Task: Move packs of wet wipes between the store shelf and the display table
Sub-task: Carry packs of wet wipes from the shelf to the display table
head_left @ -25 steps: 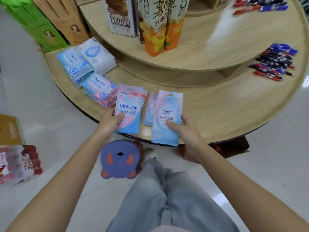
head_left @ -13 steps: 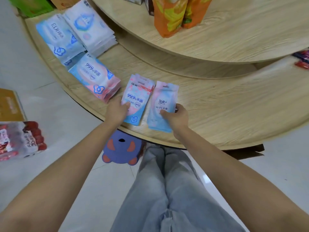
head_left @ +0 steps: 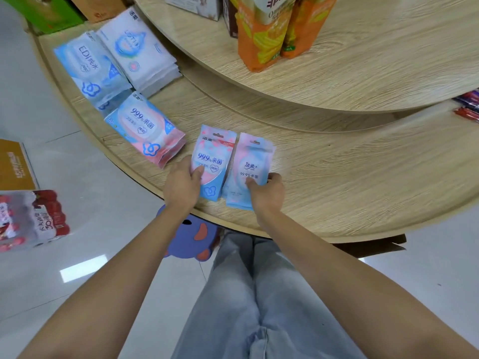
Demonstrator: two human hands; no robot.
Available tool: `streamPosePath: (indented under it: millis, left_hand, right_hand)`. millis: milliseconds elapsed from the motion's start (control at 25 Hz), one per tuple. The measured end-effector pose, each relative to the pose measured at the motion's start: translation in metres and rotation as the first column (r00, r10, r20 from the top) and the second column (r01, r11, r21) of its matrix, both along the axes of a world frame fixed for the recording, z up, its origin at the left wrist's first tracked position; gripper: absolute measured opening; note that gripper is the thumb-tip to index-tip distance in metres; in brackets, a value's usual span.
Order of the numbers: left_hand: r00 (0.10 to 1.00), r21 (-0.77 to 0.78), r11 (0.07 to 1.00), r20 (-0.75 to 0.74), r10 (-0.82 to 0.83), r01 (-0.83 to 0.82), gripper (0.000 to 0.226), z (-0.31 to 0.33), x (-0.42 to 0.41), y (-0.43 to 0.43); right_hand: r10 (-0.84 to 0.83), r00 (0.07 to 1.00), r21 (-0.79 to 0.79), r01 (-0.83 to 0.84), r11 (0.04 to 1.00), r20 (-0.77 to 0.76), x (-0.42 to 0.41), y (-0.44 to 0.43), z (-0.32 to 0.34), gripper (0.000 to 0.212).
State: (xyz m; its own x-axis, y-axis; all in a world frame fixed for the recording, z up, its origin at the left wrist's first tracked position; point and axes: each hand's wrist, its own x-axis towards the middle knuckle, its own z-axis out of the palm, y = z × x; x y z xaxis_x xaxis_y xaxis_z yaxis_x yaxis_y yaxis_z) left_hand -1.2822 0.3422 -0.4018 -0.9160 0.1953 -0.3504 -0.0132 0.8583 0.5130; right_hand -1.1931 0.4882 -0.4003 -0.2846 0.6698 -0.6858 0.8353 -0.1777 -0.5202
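**A:** What's different from a second ago?

**B:** Nearest the person, the left hand (head_left: 182,186) and right hand (head_left: 267,194) have come down. The two packs they held up over the rim now lie flat on the round pale-wood counter (head_left: 350,193), just inside its near edge. The left thumb and fingers pinch the small blue-and-pink wipes pack (head_left: 213,156). The right hand pinches the small pink-and-blue wipes pack (head_left: 252,161), which touches the first along one side.

**A:** Placed, then?

**B:** I'd judge so; only letting go remains.

**A:** Room to move?

**B:** There's bare wood to the right. The stack of larger pink-and-blue wipes packs (head_left: 146,130) sits near on the left. Farther back, the raised wooden tier (head_left: 375,73) closes off the rear.
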Motion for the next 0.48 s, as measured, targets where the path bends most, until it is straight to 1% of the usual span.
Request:
streamPosePath:
  millis: [120,200,240,280,320,400,440,480]
  left_hand:
    - [1.000,0.046,0.999,0.028,-0.014,0.013,0.022,0.002,0.001,0.001]
    - [0.993,0.116,0.993,0.118,-0.028,0.014,0.024,0.005,-0.003,-0.006]
    - [0.985,0.119,0.993,0.171,-0.034,0.014,0.026,0.008,-0.005,-0.012]
    - [0.977,0.077,0.997,0.209,-0.045,0.029,0.026,0.012,-0.006,-0.019]
    - [0.974,-0.003,0.998,0.220,-0.059,0.062,0.025,0.016,-0.005,-0.026]
    - [0.977,-0.190,0.974,0.194,-0.084,0.121,0.022,0.031,0.005,-0.038]
    - [0.983,-0.258,0.959,0.170,-0.075,0.118,0.022,0.039,0.016,-0.041]
    - [0.986,-0.290,0.950,0.152,-0.074,0.116,0.023,0.047,0.028,-0.039]
  right_hand:
    - [0.076,0.997,-0.045,-0.077,0.996,-0.023,0.000,0.005,0.006,0.040]
    - [0.135,0.987,-0.074,-0.141,0.987,-0.082,0.009,0.020,0.014,0.040]
    - [0.175,0.979,-0.082,-0.184,0.980,-0.105,0.018,0.029,0.018,0.037]
    - [0.220,0.969,-0.078,-0.230,0.970,-0.116,0.031,0.038,0.022,0.033]
    - [0.269,0.957,-0.059,-0.277,0.959,-0.106,0.046,0.046,0.025,0.028]
    - [0.334,0.941,-0.025,-0.336,0.942,-0.059,0.076,0.056,0.033,0.022]
    - [0.338,0.940,-0.025,-0.339,0.940,-0.041,0.092,0.060,0.036,0.021]
    - [0.324,0.946,-0.030,-0.325,0.945,-0.030,0.110,0.061,0.041,0.020]
